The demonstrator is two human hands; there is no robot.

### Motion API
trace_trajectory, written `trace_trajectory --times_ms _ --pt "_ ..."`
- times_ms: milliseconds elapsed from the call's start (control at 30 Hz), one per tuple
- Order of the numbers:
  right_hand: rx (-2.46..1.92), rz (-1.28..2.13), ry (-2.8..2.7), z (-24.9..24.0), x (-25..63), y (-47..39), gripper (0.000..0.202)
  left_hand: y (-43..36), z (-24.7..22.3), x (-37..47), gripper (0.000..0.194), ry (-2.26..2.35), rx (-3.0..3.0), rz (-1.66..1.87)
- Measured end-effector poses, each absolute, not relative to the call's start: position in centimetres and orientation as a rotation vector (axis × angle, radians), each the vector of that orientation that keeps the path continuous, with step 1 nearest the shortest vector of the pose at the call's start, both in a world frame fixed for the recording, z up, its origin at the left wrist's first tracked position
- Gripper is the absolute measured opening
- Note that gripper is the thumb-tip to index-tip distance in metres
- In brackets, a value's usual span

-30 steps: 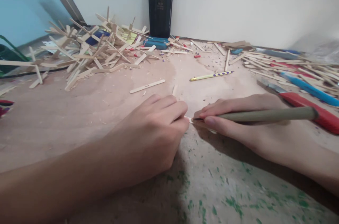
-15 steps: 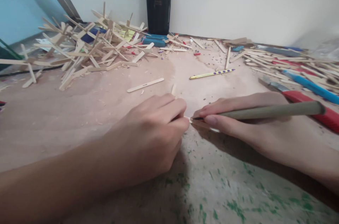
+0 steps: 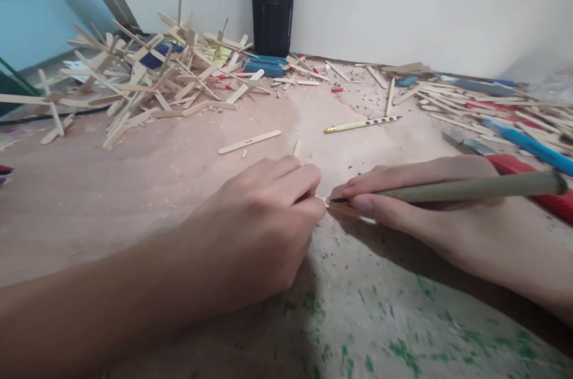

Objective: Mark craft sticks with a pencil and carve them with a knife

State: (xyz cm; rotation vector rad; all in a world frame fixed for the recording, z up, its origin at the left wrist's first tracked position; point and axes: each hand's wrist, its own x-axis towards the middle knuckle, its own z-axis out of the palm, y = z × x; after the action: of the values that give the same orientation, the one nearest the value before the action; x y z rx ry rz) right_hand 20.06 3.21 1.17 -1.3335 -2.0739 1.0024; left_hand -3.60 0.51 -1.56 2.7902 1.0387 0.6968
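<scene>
My left hand (image 3: pixel 273 212) is closed, its fingertips pinching wooden craft sticks against the tabletop. One stick end (image 3: pixel 298 148) sticks out beyond the knuckles, and another craft stick (image 3: pixel 358 212) runs to the right under my right hand. How the two meet is hidden by my fingers. My right hand (image 3: pixel 403 200) grips an olive-grey pencil (image 3: pixel 470 190) low near its point. The dark tip touches or hovers just over the stick beside my left fingertips; I cannot tell which. A slotted craft stick (image 3: pixel 249 142) lies beyond my left hand.
Joined craft sticks (image 3: pixel 147 80) are heaped at the back left. Loose sticks (image 3: pixel 483 110) lie right, near a blue pen (image 3: pixel 528 143) and a red-handled tool (image 3: pixel 550 200). A yellow dotted pencil (image 3: pixel 362 125) lies mid-table. A tall black container (image 3: pixel 274 15) stands against the wall.
The whole view has shifted slightly, so everything sits a little further right. Both hands keep the same hold and nearly the same pose.
</scene>
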Motion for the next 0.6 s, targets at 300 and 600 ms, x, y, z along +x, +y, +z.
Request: trace_trajectory --times_ms 300,600 --pt "-1.315 1.024 -2.094 1.28 20.18 3.08 0.013 0.41 -1.11 -3.56 0.028 1.055 2.807 0.660" --pt "-1.304 1.056 -2.082 1.39 20.08 3.09 0.013 0.33 -1.22 -3.57 0.027 1.048 2.834 0.670"
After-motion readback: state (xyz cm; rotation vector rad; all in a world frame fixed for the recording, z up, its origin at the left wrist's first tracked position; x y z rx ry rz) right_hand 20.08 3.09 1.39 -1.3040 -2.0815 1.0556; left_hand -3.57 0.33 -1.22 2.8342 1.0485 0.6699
